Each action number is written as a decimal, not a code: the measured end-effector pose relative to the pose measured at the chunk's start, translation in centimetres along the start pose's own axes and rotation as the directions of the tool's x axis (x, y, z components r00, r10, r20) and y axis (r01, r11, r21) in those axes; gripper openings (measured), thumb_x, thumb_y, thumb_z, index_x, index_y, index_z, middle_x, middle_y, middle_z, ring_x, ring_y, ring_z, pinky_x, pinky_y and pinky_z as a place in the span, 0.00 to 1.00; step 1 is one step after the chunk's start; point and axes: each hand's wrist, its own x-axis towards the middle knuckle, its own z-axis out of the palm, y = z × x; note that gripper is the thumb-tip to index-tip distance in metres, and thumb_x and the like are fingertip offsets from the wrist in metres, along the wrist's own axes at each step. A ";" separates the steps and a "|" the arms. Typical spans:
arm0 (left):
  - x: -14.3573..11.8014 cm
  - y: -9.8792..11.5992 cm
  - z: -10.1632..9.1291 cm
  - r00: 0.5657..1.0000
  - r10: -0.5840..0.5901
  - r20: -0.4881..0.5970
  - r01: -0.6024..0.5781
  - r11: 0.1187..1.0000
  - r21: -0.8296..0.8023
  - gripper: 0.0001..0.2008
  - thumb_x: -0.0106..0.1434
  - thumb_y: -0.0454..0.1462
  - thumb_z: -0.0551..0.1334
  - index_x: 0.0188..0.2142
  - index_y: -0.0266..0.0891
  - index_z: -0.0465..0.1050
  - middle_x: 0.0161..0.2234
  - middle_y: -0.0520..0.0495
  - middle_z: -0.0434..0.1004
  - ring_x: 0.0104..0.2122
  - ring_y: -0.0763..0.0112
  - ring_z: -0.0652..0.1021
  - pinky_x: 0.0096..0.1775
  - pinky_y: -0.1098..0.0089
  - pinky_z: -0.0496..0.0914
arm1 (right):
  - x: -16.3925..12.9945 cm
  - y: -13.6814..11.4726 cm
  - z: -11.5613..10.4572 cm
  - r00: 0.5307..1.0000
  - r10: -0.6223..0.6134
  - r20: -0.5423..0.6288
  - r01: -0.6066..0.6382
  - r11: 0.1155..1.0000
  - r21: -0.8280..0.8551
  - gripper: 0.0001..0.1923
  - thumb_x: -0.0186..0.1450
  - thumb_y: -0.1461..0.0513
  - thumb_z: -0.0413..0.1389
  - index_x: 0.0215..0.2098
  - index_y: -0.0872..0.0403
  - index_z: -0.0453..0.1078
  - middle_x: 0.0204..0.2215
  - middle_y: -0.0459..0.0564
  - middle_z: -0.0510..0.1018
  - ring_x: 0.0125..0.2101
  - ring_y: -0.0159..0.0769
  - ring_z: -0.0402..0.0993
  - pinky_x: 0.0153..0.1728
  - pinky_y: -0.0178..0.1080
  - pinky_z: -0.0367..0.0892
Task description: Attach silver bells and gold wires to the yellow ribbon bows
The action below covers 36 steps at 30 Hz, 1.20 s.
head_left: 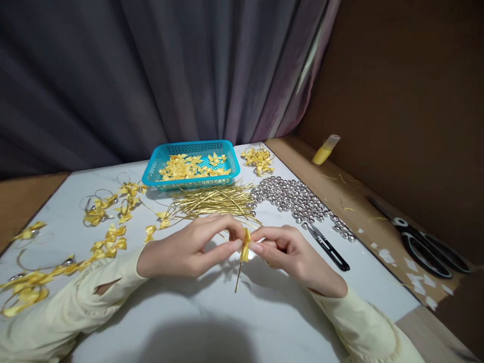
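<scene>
Between both hands, above the white board, is a yellow ribbon bow (245, 246) with a thin gold twist tie (238, 278) hanging down from it. My left hand (194, 247) pinches the bow's left side between thumb and fingertips. From the right, my right hand (287, 248) pinches its other edge the same way. Just beyond the hands lies a loose pile of gold twist ties (215, 200). To the right of that pile spread many small silver bells or beads (289, 196), too small to name surely.
A blue basket (147, 174) holding yellow bows stands at the back. More bows with ties (109, 242) lie left, others (259, 160) back right. Thread snips (328, 247) rest on the right of the white board. Beyond its edge are scissors (427, 252), paper scraps (386, 256) and a yellow tube (325, 150).
</scene>
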 end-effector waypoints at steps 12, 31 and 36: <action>-0.1 -0.4 -0.2 0.998 0.049 -0.044 -0.044 0.993 0.112 0.05 0.66 0.33 0.53 0.37 0.39 0.67 0.33 0.51 0.74 0.33 0.75 0.73 0.37 0.75 0.64 | 0.0 0.2 -0.3 0.998 -0.044 0.039 0.039 0.993 0.108 0.13 0.62 0.57 0.54 0.31 0.60 0.71 0.14 0.36 0.48 0.15 0.22 0.40 0.15 0.31 0.37; -0.4 0.3 0.1 0.996 0.040 -0.074 -0.030 0.990 0.135 0.09 0.66 0.32 0.50 0.32 0.35 0.67 0.24 0.53 0.68 0.24 0.77 0.68 0.29 0.76 0.62 | 0.8 1.3 0.3 0.997 -0.076 0.022 0.073 0.993 0.096 0.09 0.64 0.57 0.53 0.33 0.56 0.65 0.14 0.35 0.50 0.15 0.23 0.42 0.16 0.30 0.40; -0.1 0.2 -0.3 0.998 -0.062 -0.033 0.060 0.996 -0.059 0.08 0.66 0.33 0.51 0.32 0.36 0.67 0.22 0.57 0.68 0.23 0.82 0.70 0.29 0.80 0.63 | 0.4 1.4 0.8 0.970 -0.216 -0.115 0.200 0.970 -0.136 0.06 0.65 0.60 0.52 0.34 0.54 0.60 0.14 0.34 0.51 0.16 0.24 0.44 0.17 0.31 0.44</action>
